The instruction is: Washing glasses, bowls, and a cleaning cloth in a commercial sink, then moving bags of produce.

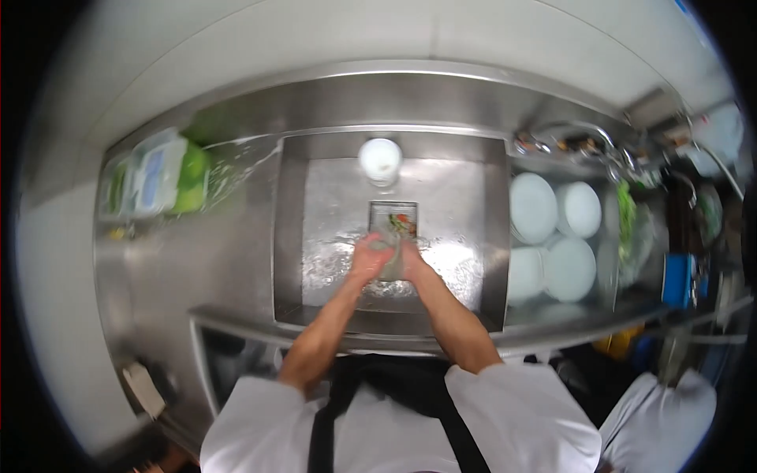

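In the middle of a steel sink basin (343, 189), my left hand (371, 257) and my right hand (411, 260) hold a pale, greenish wet item (390, 269) between them. Blur hides whether it is a cloth or a container. Water is splashing and spreading over the basin floor around my fingers. Just beyond my hands lies a square drain grate (384, 208), with red and green food scraps (402, 223) on it. A round white container (380, 159) stands against the basin's far wall.
To the right, a second basin holds several white bowls or plates (569, 269), with leafy greens (625, 219) beyond them. Faucets (606, 139) rise behind. Plastic tubs (157, 171) with green contents sit on the left counter (236, 248). Another person's pale-clothed leg (662, 423) shows at lower right.
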### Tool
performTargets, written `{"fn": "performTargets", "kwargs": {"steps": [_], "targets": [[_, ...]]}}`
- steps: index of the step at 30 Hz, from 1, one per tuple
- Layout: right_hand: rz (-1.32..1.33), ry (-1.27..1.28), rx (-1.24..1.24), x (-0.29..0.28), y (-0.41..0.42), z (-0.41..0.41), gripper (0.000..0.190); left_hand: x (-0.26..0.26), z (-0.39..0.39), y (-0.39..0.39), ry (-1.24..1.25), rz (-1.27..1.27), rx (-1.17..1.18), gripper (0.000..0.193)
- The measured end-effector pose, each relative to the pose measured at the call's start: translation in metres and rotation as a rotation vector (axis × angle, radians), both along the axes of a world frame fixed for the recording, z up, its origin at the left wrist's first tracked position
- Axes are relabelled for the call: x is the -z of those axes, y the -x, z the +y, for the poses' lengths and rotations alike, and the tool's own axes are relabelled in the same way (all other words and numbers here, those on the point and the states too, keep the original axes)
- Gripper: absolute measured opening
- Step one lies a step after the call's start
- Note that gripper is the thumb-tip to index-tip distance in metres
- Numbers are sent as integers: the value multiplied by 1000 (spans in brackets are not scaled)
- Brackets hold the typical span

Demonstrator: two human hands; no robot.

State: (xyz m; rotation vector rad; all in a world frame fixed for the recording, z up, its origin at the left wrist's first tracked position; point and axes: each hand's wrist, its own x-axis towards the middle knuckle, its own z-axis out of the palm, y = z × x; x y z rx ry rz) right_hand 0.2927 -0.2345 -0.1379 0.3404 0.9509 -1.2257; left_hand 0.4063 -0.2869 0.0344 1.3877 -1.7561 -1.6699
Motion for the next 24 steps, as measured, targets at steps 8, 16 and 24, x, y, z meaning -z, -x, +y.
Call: {"fn": "performTargets", "kwargs": {"steps": [8, 16, 24], "targets": [[1865, 68, -542, -275, 86, -69, 67, -101, -145, -193, 23, 427, -563, 19], [2259, -839, -719, -398, 332, -13, 28, -46, -193, -139, 884, -69, -411, 75], [1466, 94, 10, -327, 245, -43, 35, -55, -73, 184, -461, 504, 75, 28]]}}
